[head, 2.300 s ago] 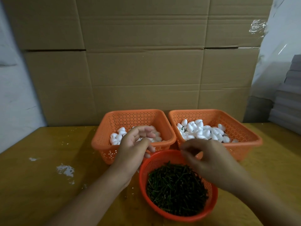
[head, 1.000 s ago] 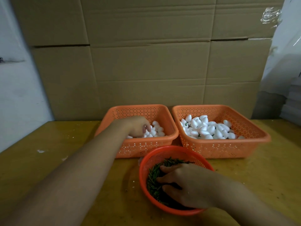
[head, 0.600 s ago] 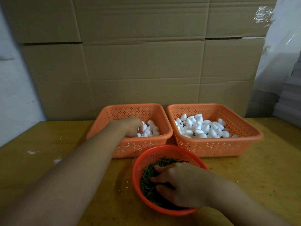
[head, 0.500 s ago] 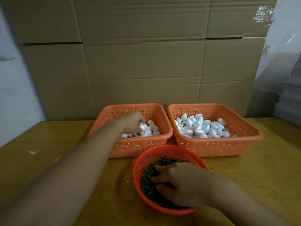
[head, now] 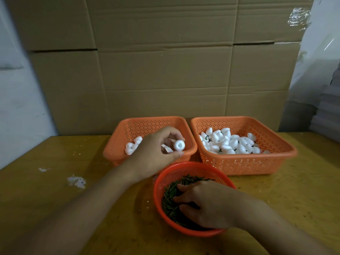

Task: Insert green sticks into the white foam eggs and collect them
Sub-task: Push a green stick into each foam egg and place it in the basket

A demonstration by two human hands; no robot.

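My left hand (head: pixel 156 155) holds a white foam egg (head: pixel 179 145) in its fingertips, above the front rim of the left orange basket (head: pixel 117 144), which has a few more plain eggs (head: pixel 133 145) inside. The right orange basket (head: pixel 257 162) holds a pile of eggs (head: pixel 231 143), some showing green stick ends. My right hand (head: pixel 206 204) reaches down into the round red basket (head: pixel 160 184) of green sticks (head: pixel 170 195), fingers curled among them; what they grip is hidden.
The baskets stand on a yellow wooden table (head: pixel 55 190) with white foam crumbs (head: pixel 76 181) at the left. A wall of cardboard boxes (head: pixel 165 70) rises right behind the baskets. Grey stacked sheets (head: pixel 329 107) stand at the far right.
My left hand has lifted out of the left basket toward me, now holding one egg in its fingertips. My right hand stays buried in the green sticks.
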